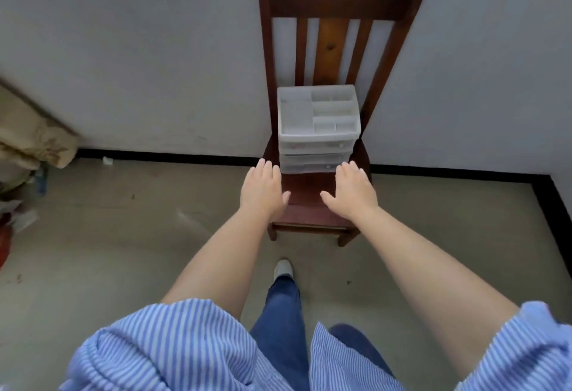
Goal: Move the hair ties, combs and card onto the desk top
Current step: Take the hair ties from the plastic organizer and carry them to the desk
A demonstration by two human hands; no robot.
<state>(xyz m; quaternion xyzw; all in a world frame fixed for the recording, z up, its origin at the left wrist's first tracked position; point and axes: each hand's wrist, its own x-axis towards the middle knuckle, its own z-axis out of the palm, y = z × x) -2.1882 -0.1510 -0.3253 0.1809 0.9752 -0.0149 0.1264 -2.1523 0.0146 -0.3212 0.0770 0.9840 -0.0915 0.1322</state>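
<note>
A translucent white plastic organiser [318, 130] with a divided top tray and small drawers below stands on the seat of a dark wooden chair [312, 201] against the wall. Its top compartments look empty from here. My left hand [263, 191] is stretched out flat, fingers apart, just left of the organiser's base. My right hand [351, 192] is held the same way just right of it. Neither hand touches the organiser or holds anything. No hair ties, combs or card can be seen.
A grey wall [154, 50] runs behind the chair, with a black skirting strip [170, 155] at the floor. A heap of cloth and clutter [28, 155] lies at the far left. My foot [283, 268] stands on the bare floor in front of the chair.
</note>
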